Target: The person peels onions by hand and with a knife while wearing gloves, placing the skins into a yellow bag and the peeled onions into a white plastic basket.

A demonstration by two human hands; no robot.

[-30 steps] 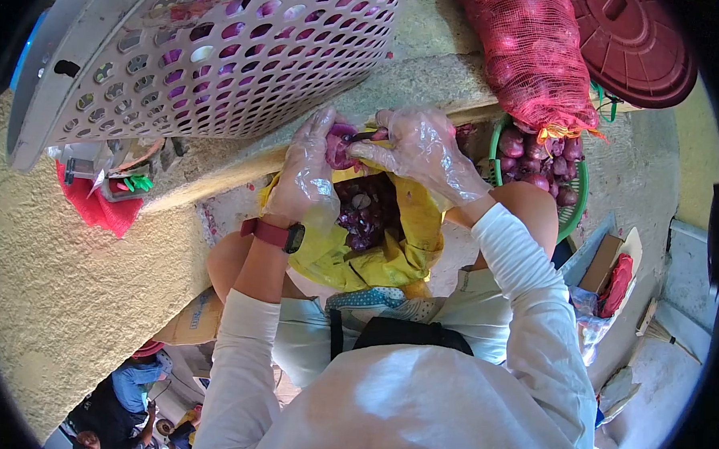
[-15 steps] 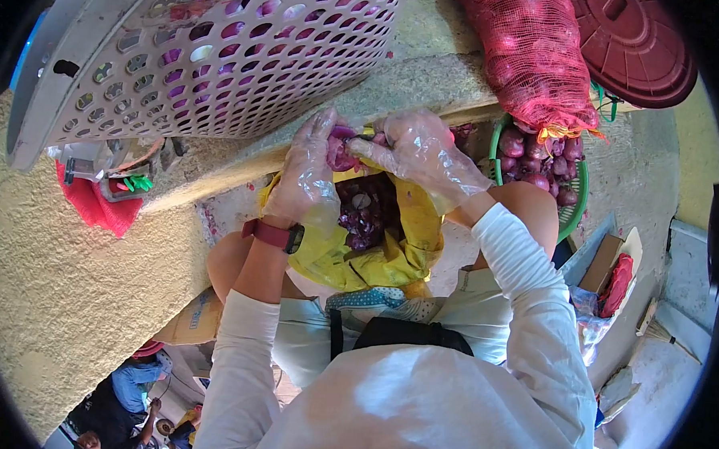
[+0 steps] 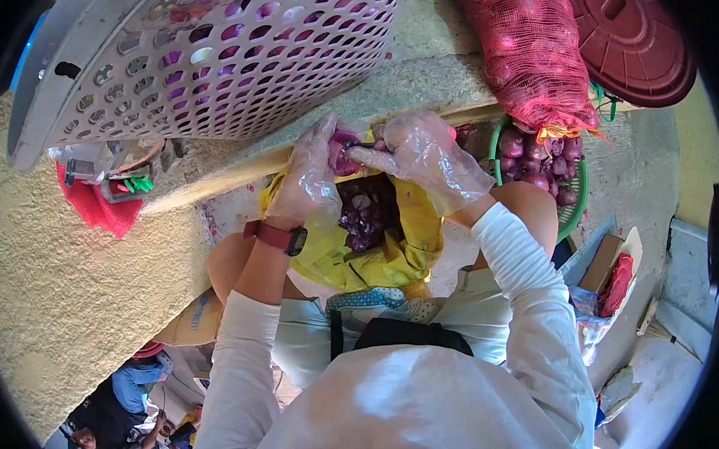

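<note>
At the far left, a red cloth is seen hanging on the rough plaster wall, with small green clips just above it. Over it a grey plastic basket is tilted; its wall is pierced with round holes, and purple onions can be seen through them. A stone ledge runs beneath the basket.

In the middle, a red onion is held above a yellow bag, which lies open in the lap and is filled with dark purple peels. The left hand, covered by a thin clear plastic glove, is wrapped around the onion, and a dark red watch is worn on its wrist. The right hand, gloved in the same crinkled plastic, is pressed on the top of the onion with the fingers pinched; whether a tool is held there cannot be told.

To the right, a green bowl of glossy round onions is placed beside the knee, partly hidden by the right forearm. Above it a red net sack of onions rests, and a maroon lid lies behind.
</note>
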